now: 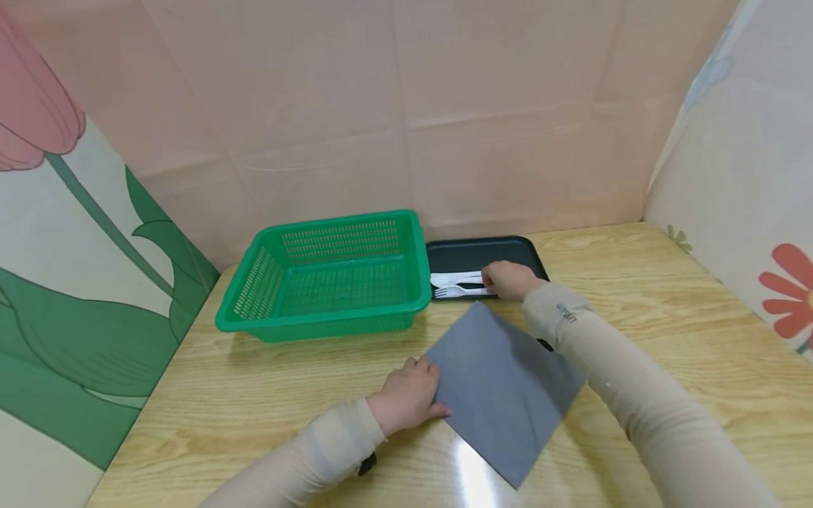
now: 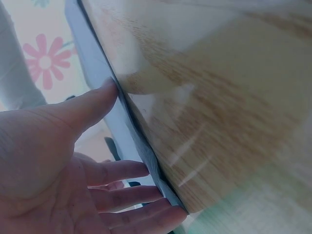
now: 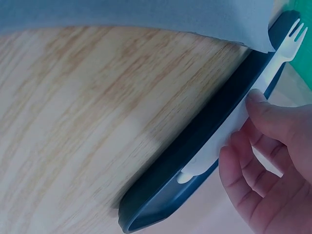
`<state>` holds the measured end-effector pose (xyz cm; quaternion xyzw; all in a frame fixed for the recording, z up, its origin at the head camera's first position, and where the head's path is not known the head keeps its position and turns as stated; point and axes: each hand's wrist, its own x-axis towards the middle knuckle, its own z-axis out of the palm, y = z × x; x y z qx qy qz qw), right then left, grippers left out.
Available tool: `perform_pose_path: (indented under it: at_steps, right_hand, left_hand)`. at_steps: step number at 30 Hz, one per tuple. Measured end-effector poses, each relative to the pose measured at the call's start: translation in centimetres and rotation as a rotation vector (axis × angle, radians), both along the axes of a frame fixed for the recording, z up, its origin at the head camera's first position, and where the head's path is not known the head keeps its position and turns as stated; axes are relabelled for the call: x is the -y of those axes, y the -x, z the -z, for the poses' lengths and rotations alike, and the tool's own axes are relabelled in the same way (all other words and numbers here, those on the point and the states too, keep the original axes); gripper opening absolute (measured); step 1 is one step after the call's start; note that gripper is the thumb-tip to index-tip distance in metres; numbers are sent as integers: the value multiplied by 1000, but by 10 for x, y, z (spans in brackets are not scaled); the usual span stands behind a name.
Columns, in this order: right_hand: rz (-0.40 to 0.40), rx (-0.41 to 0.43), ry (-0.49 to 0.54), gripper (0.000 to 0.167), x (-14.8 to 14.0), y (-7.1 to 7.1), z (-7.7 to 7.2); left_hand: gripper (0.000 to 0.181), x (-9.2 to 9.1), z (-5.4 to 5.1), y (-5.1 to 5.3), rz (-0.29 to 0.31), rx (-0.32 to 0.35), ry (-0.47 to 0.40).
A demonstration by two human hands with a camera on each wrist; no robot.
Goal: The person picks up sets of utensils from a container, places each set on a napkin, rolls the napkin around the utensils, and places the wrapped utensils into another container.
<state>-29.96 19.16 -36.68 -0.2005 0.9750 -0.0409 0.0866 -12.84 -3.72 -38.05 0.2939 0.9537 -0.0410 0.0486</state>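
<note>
A square grey napkin (image 1: 502,395) lies turned cornerwise on the table. My left hand (image 1: 409,395) rests at its left edge; in the left wrist view the thumb (image 2: 95,105) and extended fingers touch that edge. Beyond the napkin, a black tray (image 1: 483,248) holds a white plastic fork (image 1: 452,291) and a white flat utensil (image 1: 447,279), perhaps a knife. Over the handles, my right hand (image 1: 511,281) pinches the fork (image 3: 287,48) between thumb and curled fingers, low over the tray (image 3: 151,212). The fingers hide part of the handles.
A green plastic basket (image 1: 324,326) stands left of the tray, its rim against or over the tray's left end. The wooden table (image 1: 667,296) meets a pink sheet (image 1: 508,141) at the back and printed sheets at both sides.
</note>
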Motion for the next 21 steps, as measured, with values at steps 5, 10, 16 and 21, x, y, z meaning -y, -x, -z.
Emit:
perform_pose_path:
  at_steps: [5, 10, 16, 21]
  right_hand:
    - [-1, -9, -6, 8, 0, 0, 0]
    - [-4, -24, -7, 7, 0, 0, -1]
    - [-3, -44, -15, 7, 0, 2, -3]
    - [-8, -64, -3, 7, -1, 0, -6]
  left_hand:
    - [52, 0, -1, 0, -3, 1, 1]
    - [52, 0, 0, -1, 1, -6, 3]
    - [52, 0, 1, -1, 2, -10, 3]
    - [52, 0, 3, 0, 4, -19, 0]
